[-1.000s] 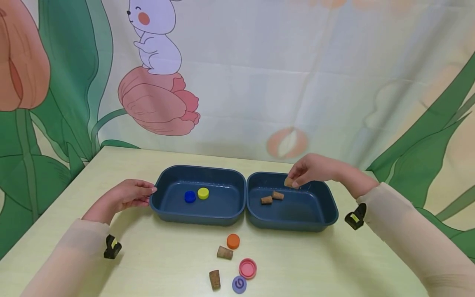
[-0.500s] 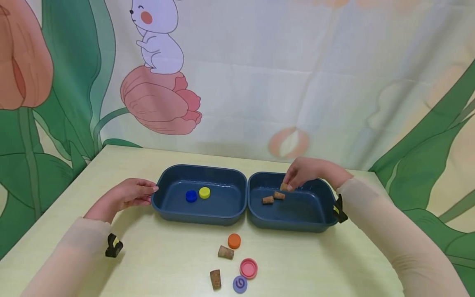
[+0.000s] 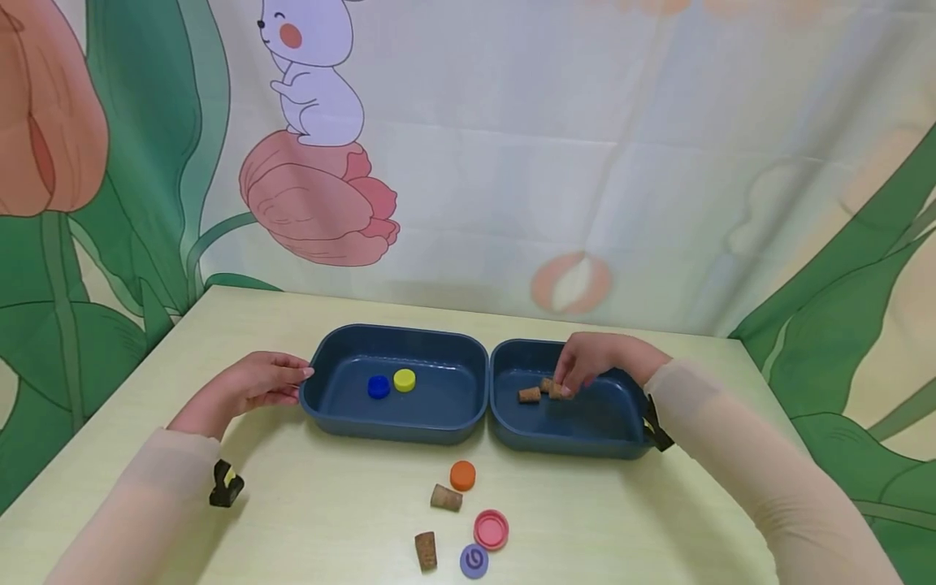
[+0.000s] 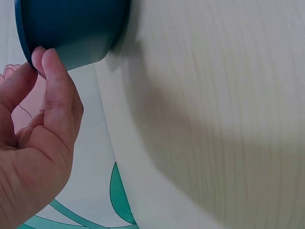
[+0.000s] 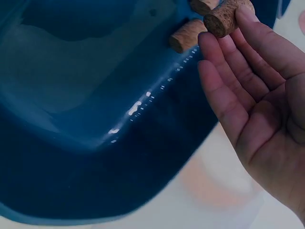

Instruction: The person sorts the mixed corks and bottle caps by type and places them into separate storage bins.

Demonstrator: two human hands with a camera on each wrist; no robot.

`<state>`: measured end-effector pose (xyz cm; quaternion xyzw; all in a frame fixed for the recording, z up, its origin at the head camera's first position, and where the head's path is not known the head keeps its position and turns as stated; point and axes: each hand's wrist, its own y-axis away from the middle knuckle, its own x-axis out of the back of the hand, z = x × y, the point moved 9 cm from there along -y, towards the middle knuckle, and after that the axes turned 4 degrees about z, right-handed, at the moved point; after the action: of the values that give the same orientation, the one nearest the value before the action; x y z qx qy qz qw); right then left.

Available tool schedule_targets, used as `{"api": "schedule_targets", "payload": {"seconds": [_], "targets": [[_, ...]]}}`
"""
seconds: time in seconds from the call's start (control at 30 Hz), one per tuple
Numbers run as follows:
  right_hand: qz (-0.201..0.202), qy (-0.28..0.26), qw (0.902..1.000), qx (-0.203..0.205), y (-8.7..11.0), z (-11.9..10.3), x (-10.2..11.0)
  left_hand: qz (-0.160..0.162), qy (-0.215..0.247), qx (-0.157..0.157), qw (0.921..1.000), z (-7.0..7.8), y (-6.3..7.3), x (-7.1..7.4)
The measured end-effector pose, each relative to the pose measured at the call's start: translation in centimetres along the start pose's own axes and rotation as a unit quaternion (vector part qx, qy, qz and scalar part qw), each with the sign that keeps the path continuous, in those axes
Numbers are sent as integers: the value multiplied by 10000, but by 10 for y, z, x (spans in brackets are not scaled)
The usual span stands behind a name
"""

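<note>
Pale wood-grain table (image 3: 307,512) here, clock face centred on the orange bottle cap (image 3: 463,476). Two dark blue rounded-corner tubs sit end to end: the bigger-looking tub (image 3: 391,433) at 11 o'clock, the other tub (image 3: 570,444) at 2. There's a cork stopper (image 3: 446,498) on its side just off the cap at 7, and a darker tapered cork (image 3: 426,551) further out, also 7ish. Pink cap (image 3: 491,530), hollow side up, at 5, plus a purple swirl cap (image 3: 474,561) at 6, right beside the pink one.

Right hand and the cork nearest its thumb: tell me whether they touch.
Touching. The right wrist view shows it: the right hand pinches the cork, its thumb lying on the cork with no gap.
</note>
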<state>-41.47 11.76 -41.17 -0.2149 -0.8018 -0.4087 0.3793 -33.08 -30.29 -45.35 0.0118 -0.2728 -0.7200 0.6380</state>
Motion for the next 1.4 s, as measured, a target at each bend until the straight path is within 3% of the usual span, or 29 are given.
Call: {"api": "schedule_targets", "payload": {"seconds": [0.6, 1.4], "targets": [[-157, 15, 9993, -336, -13, 7, -19, -16, -12, 7, 10000, 1, -2, 1], [-300, -8, 9988, -387, -25, 9, -32, 31, 20, 57, 10000, -2, 0, 1]]}}
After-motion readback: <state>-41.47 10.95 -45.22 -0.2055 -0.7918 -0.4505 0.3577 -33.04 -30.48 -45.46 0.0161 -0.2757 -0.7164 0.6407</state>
